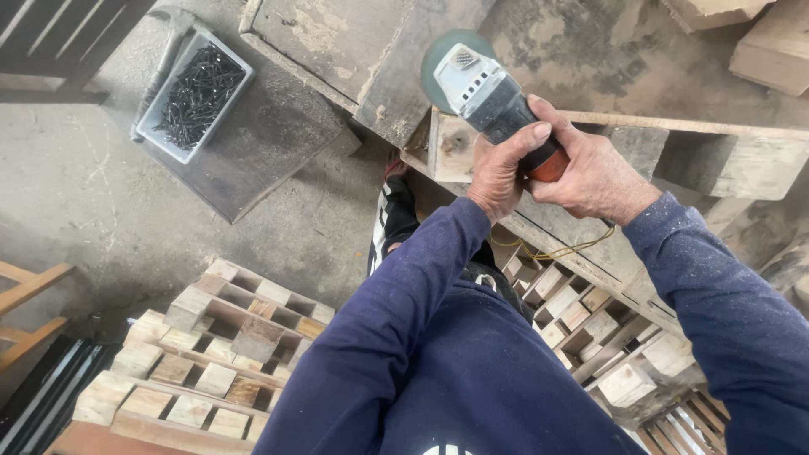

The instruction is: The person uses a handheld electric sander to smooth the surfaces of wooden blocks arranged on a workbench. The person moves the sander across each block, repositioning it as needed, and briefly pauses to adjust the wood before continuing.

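You're clamping both hands, left hand (499, 173) and right hand (594, 173), on the angle grinder (489, 97). Its long axis is pointing up-left, disc touching the wooden block's (453, 147) end.

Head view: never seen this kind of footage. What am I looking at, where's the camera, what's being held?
There is no machine here. A person wears one camera on the head, and it looks down past their dark blue sleeves at their own hands.

Both hands grip an angle grinder: the left hand wraps the body, the right hand holds the orange rear end. Its disc end sits at the end of a rough wooden beam.

On the concrete floor lies a dark board carrying a grey tray of black nails, with a hammer beside it. Lower down stand wooden pallet-like frames built from blocks and slats, with more under the right arm.
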